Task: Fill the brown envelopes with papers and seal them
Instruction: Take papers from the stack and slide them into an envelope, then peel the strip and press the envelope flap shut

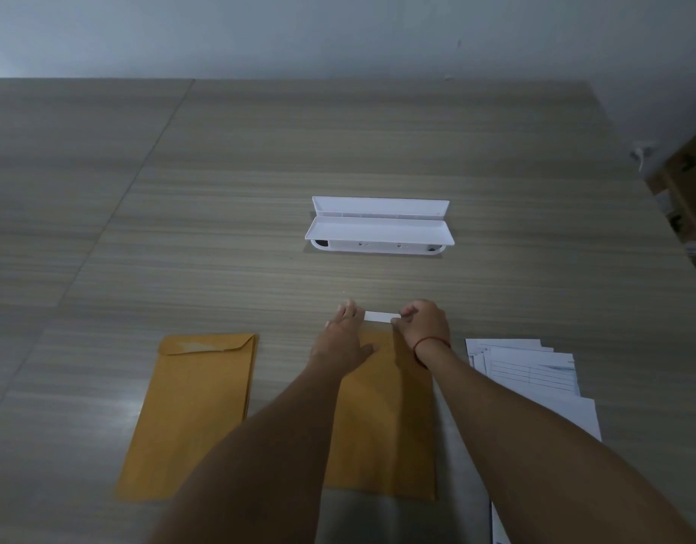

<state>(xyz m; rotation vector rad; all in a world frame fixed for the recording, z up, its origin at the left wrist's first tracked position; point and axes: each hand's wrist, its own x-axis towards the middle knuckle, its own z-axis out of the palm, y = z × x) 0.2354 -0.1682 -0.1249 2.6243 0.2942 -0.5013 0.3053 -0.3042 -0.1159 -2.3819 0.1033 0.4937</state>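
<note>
A wood-grain worktop carries four things — a white open-lidded case toward the far middle and a stack of brown envelopes at near left. Beside that stack lies a single brown envelope, and fanned papers sit at right.

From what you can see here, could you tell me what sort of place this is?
Probably an office or mailroom desk: a wide wood-grain table, printed papers fanned beside brown envelopes, and cardboard boxes against the wall.
</note>
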